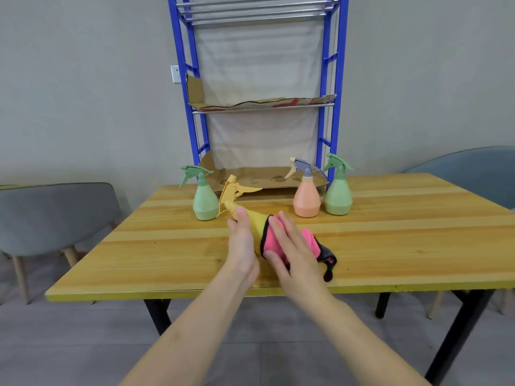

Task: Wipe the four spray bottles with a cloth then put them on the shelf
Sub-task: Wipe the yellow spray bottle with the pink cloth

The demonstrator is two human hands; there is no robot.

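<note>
Wiping is the job at centre frame, and the yellow spray bottle [255, 224] is the one getting it. It's off the table [390, 246] and tipped over, nozzle pointing to the upper left. The left hand [241, 240] holds it by the neck end, thumb laid along the shoulder. The other fingers are tucked out of sight behind it, so call it a wrap-around hold as far as can be seen. The right hand [289, 252] has its fingers straight and flat, pressing the pink cloth [306, 238] around the fat lower body. A black-edged corner of the cloth dangles toward the lower right.

To do this well, I'd say roll the bottle with the left hand while the right keeps the cloth snug, so the whole body gets covered. Then work the cloth up over the shoulder, neck and trigger, which sit bare right now. Watch that trailing corner doesn't snag.

By my read it's early days. The left green bottle [205, 201], just left of centre, and the peach bottle [306, 200] and right green bottle [338, 196] to the right of centre all stand on the table. They wait in front of the blue shelf [326, 65], whose cardboard [259, 178] lined tiers hold no bottles.
</note>
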